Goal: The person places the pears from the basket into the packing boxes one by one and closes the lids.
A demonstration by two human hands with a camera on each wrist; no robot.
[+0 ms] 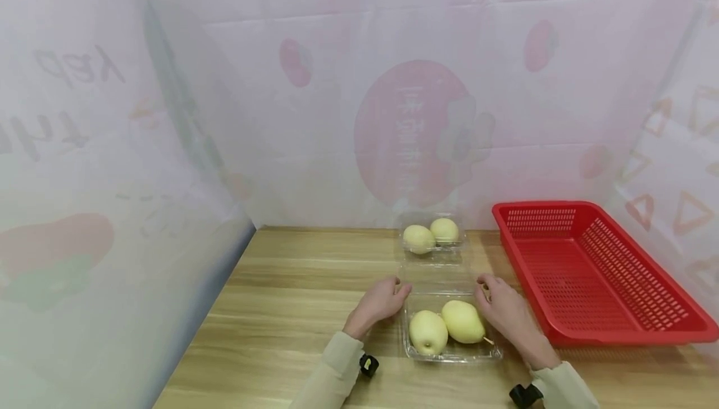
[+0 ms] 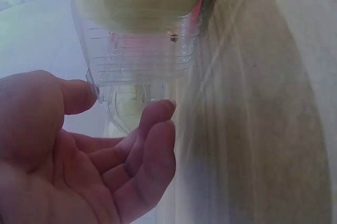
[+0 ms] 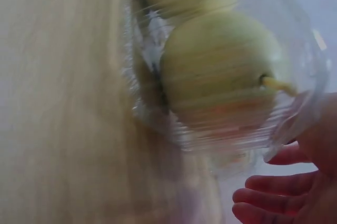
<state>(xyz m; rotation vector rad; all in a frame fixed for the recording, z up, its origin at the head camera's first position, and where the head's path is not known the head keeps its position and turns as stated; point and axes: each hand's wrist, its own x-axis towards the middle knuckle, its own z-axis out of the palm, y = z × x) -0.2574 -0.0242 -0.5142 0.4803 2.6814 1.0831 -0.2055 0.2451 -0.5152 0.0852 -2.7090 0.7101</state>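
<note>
Two yellow pears, a left pear [image 1: 429, 332] and a right pear [image 1: 464, 321] with its stem to the lower right, lie in a clear plastic clamshell box [image 1: 452, 358]. Its transparent lid [image 1: 435, 276] is folded back on the far side. At the box's left edge is my left hand [image 1: 383, 300]; the left wrist view has its thumb [image 2: 79, 95] against the rim and the other fingers loosely bent below. My right hand [image 1: 505, 310] is at the right edge, thumb at the rim and fingers [image 3: 274, 203] relaxed beside it.
Another clear box [image 1: 462, 241] with two more pears [image 1: 419, 238] stands behind, near the back curtain [image 1: 314, 165]. A red slotted plastic basket [image 1: 573, 328] occupies the right side of the wood-grain table [image 1: 269, 321], close to my right hand.
</note>
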